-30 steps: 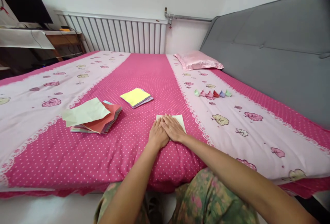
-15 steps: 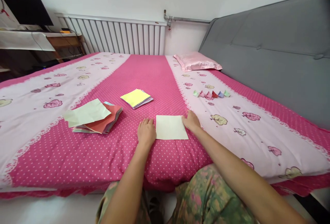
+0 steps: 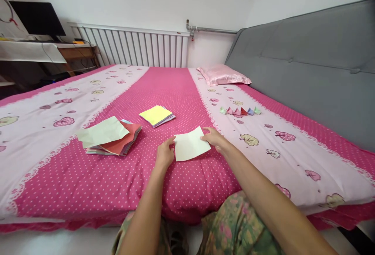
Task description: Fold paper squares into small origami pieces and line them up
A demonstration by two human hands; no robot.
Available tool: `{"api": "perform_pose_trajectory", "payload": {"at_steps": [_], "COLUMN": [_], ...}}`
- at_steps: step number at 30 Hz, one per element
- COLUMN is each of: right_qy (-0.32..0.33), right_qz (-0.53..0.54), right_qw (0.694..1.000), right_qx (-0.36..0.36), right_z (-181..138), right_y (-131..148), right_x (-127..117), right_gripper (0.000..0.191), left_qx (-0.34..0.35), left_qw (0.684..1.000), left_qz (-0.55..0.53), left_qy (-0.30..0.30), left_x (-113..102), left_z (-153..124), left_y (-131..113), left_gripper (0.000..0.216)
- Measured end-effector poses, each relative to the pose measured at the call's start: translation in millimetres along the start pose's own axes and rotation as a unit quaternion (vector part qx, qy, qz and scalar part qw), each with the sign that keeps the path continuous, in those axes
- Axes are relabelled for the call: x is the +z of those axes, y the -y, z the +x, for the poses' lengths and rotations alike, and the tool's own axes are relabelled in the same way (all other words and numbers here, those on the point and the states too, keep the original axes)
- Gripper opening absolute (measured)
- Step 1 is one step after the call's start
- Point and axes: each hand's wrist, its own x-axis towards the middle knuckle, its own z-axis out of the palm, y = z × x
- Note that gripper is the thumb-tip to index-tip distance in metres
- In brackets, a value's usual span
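Paper stack (image 3: 130,139) with pale sheet (image 3: 102,131) askew on top, yellow-topped stack (image 3: 156,115) near it, left hand (image 3: 165,153), grip clamped on left edge of cream sheet (image 3: 190,144), sheet bowed between 2 hands over pink bed (image 3: 88,180), right hand (image 3: 216,138), grip clamped on right edge, 6 small folded papers (image 3: 240,111) rowed farther right.

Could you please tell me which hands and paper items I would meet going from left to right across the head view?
Large paper stack → left hand → pale sheet → right hand → row of small folded papers.
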Motion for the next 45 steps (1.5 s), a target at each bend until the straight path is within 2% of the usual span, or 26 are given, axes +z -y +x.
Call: {"api": "perform_pose_trajectory", "payload": {"at_steps": [4,6,8,10,12,15,21,23,25,27,29,33,36,39,45], "right_qy": [0.023,0.035,0.046,0.062,0.078,0.074,0.047,0.038,0.036,0.048,0.096,0.218,0.237,0.258,0.285], "right_qz": [0.066,0.119,0.151,0.165,0.163,0.135,0.118,0.117,0.114,0.110,0.120,0.195,0.224,0.200,0.147], "right_qw": [0.993,0.976,0.959,0.951,0.949,0.951,0.961,0.964,0.966,0.969,0.969,0.949,0.938,0.937,0.934], "right_qx": [-0.094,-0.179,-0.234,-0.255,-0.259,-0.267,-0.247,-0.236,-0.228,-0.217,-0.191,-0.121,-0.121,-0.123,-0.160], "right_z": [-9,-17,-24,-30,-33,-32,-27,-28,-30,-31,-32,-29,-25,-23,-23], "right_y": [11,13,15,15,15,11,0,0,1,3,5,5,1,-4,-6], "right_x": [-9,-13,-16,-17,-16,-12,-4,-1,0,-2,-7,-23,-31,-31,-26], "right_gripper": [0.063,0.064,0.062,0.060,0.057,0.046,0.028,0.027,0.027,0.026,0.026,0.032,0.033,0.040,0.027], "left_qx": [-0.027,-0.043,-0.065,-0.103,-0.113,-0.122,-0.177,-0.181,-0.194,-0.218,-0.232,-0.254,-0.272,-0.285,-0.303], "left_qw": [0.995,0.990,0.979,0.937,0.909,0.865,0.722,0.695,0.708,0.739,0.755,0.735,0.724,0.717,0.713], "left_qz": [-0.086,-0.123,-0.190,-0.335,-0.398,-0.479,-0.649,-0.675,-0.660,-0.622,-0.602,-0.615,-0.617,-0.619,-0.611], "left_qy": [-0.034,-0.049,-0.042,0.009,0.056,0.089,0.164,0.168,0.159,0.136,0.115,0.128,0.144,0.148,0.163], "left_x": [1,3,3,-1,-9,-21,-30,-28,-24,-21,-20,-24,-26,-26,-25], "left_z": [2,2,2,0,-3,-7,-15,-17,-17,-16,-14,-13,-12,-11,-11], "left_y": [2,-2,-10,-20,-29,-34,-36,-38,-40,-41,-42,-41,-40,-39,-37], "left_gripper": [0.050,0.045,0.042,0.052,0.069,0.082,0.069,0.060,0.046,0.037,0.033,0.030,0.028,0.028,0.031]}}
